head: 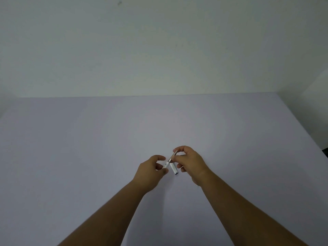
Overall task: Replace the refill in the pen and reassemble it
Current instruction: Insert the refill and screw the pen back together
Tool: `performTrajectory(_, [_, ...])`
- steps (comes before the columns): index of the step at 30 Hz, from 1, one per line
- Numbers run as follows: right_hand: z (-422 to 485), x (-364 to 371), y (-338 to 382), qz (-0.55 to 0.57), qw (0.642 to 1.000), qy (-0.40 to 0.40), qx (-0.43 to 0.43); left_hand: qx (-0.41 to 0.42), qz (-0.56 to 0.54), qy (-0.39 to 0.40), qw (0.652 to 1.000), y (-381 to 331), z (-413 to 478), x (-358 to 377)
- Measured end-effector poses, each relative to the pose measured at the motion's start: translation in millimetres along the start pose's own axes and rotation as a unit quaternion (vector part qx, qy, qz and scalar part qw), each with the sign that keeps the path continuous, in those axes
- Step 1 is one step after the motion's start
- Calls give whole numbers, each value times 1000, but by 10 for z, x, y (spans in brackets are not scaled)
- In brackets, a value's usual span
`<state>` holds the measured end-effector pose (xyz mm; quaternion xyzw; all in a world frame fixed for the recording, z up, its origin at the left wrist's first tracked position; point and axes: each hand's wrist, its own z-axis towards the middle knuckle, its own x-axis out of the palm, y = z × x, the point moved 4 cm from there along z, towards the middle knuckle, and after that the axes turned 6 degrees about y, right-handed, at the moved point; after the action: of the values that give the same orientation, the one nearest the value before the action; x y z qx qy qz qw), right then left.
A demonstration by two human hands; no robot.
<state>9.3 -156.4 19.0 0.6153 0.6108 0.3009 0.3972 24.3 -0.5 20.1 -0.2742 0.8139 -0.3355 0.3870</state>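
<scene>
Hands both up over the pale table, centre-frame. Left hand has thumb + fingers pinched on lower end of white pen barrel. Right hand fingertips closed on the thin upper end, prob. the refill/tip section – too small to tell which. Pen tilted, upper end to the right. White cap w/ dark end lies on table just below, btwn the hands.
</scene>
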Motion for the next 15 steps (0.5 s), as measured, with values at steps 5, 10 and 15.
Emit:
performTrajectory(5, [-44, -1, 7, 17, 999, 45, -5, 6, 12, -5, 1000, -13, -27, -54])
performTrajectory(10, [-70, -29, 18, 27, 996, 77, 23, 49, 39, -12, 998, -102, -71, -102])
performTrajectory(15, [-72, -62, 86, -23, 998, 65, 12, 72, 65, -26, 995, -157, -107, -105])
